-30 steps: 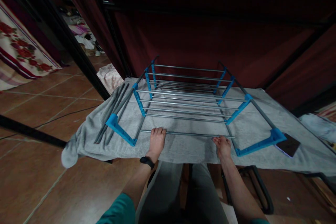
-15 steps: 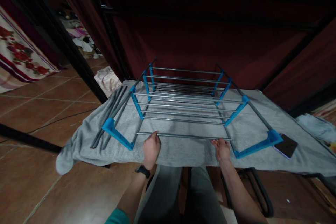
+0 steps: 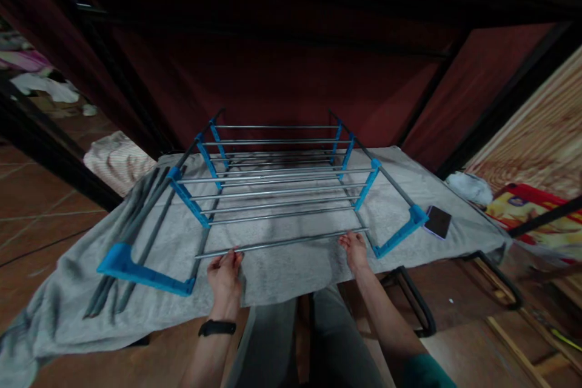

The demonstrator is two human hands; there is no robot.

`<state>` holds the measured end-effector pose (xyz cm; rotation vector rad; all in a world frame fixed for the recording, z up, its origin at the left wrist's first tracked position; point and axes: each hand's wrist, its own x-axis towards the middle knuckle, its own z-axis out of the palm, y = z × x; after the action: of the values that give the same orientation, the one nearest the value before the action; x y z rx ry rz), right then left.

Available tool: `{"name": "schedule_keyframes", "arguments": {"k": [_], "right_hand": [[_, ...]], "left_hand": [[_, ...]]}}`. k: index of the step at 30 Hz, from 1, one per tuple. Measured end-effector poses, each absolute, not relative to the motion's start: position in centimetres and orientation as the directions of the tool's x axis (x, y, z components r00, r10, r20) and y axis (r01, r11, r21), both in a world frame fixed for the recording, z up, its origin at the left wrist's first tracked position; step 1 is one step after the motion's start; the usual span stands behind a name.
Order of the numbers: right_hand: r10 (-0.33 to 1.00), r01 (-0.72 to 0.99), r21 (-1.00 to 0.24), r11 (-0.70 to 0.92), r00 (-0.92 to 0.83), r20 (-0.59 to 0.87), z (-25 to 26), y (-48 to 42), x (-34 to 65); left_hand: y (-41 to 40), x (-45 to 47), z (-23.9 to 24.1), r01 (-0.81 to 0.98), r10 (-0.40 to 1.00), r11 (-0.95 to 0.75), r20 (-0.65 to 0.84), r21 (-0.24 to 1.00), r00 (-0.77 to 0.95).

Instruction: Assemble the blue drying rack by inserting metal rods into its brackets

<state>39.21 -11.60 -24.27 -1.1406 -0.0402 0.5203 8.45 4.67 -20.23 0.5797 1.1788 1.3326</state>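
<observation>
Grey cloth (image 3: pixel 291 282): spread beneath | Blue-jointed rack (image 3: pixel 273 193): resting on the cloth | Loose tubes (image 3: pixel 148 250): at the rack's left | Metal rod (image 3: pixel 291 241): across the rack's near end | Left hand (image 3: pixel 226 276), right hand (image 3: pixel 356 251): pinching the rod near opposite ends | Phone (image 3: pixel 438 222): flat, right of rack

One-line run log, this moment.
left hand: on near rod | right hand: on same rod | rack: on grey cloth

The rack (image 3: pixel 273 193) stood on the cloth (image 3: pixel 295 279), a curtain (image 3: pixel 273 85) behind it; loose tubes (image 3: pixel 151 242) lay at its left, a phone (image 3: pixel 438 222) at its right. Before its other crossbars a bar (image 3: pixel 286 243) spanned the front, left hand (image 3: pixel 225 276) and right hand (image 3: pixel 354 248) on it
</observation>
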Motion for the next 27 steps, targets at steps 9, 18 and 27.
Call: {"name": "schedule_keyframes", "arguments": {"k": [9,18,27], "right_hand": [[0.360,-0.374,-0.850,0.371,0.902,-0.239,-23.7,-11.5,39.3],[0.343,-0.373,-0.847,0.378,0.906,-0.246,-23.6,-11.1,39.3],[0.337,-0.380,-0.832,0.404,0.907,-0.250,-23.5,-11.2,39.3]], "left_hand": [[5.4,8.0,-20.5,-0.467,0.917,0.289,-0.382,0.836,-0.117],[6.4,7.5,-21.5,-0.435,0.912,0.336,-0.404,0.835,-0.072],[6.1,7.7,-20.5,-0.518,0.874,0.373,-0.479,0.770,-0.083]]}}
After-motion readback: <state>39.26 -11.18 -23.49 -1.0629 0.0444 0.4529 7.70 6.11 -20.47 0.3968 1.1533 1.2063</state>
